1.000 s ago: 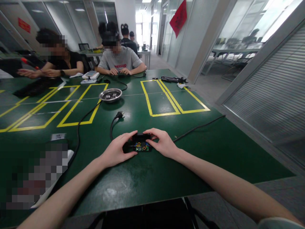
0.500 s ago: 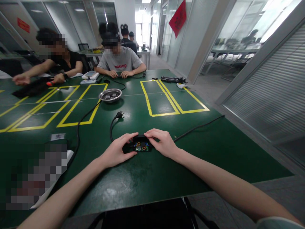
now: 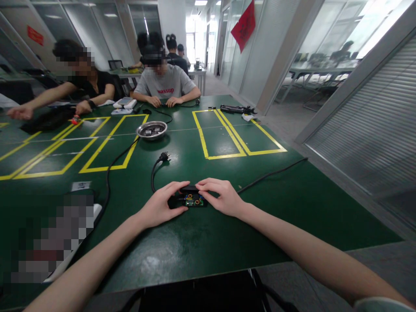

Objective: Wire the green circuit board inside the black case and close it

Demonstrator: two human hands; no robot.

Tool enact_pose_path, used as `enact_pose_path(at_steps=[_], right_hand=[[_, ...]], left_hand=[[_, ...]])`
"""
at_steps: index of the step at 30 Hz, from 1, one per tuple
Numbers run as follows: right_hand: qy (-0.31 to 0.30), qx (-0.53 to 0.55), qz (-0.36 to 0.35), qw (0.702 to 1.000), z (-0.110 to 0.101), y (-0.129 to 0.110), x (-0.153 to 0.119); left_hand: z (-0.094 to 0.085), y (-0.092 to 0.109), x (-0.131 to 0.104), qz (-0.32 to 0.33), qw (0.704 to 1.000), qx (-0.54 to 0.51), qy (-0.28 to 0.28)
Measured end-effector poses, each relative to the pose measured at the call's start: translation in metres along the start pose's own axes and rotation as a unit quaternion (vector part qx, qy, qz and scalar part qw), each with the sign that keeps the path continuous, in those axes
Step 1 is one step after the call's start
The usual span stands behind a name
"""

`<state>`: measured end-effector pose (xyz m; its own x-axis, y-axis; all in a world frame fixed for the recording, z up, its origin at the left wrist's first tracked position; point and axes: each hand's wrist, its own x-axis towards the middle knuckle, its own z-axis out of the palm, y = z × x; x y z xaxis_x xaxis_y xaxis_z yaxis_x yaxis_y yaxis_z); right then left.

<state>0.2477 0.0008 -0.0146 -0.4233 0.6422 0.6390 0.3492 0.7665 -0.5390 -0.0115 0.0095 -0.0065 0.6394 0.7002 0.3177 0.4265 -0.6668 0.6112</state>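
Note:
A small black electronics case lies on the green table in front of me, with a circuit board and two copper-coloured ring coils showing inside. My left hand curves around the left side of the case, thumb at the near edge and fingers at the far edge. My right hand pinches the black cover at its right end. The cover is tilted over the back part of the case, and the board's front part stays visible. A black cable with a plug curves up behind my left hand.
A metal bowl with metal parts stands farther back. Another black cable runs off right. Yellow tape outlines mark the table. A blurred item with a white edge lies at left. Two co-workers sit across.
The black cover has tipped forward and lower over the case, with my right fingers moving along it. My left hand stays put. A co-worker's hand at far left has shifted outward.

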Motion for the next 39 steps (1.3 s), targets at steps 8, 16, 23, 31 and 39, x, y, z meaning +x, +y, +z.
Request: enact_pose_path(at_steps=[8,16,23,31,39], right_hand=[[-0.028,-0.025,-0.021,0.999,-0.001,0.002,-0.001],[-0.047,0.025,-0.005,0.999,-0.007,0.004,0.001],[-0.136,0.021,-0.013,0.990,-0.010,0.006,0.002],[-0.177,-0.066,-0.034,0.981,-0.015,0.008,0.004],[-0.166,-0.168,-0.085,0.968,-0.012,0.006,0.003]], left_hand=[[0.000,-0.002,0.001,0.016,1.000,-0.015,-0.006],[0.000,-0.003,0.000,0.022,1.000,-0.004,-0.005],[-0.001,-0.001,0.001,0.036,0.999,0.000,-0.009],[-0.003,0.009,0.006,0.021,0.999,0.032,-0.032],[0.004,0.010,0.006,0.038,0.989,0.141,0.009]])
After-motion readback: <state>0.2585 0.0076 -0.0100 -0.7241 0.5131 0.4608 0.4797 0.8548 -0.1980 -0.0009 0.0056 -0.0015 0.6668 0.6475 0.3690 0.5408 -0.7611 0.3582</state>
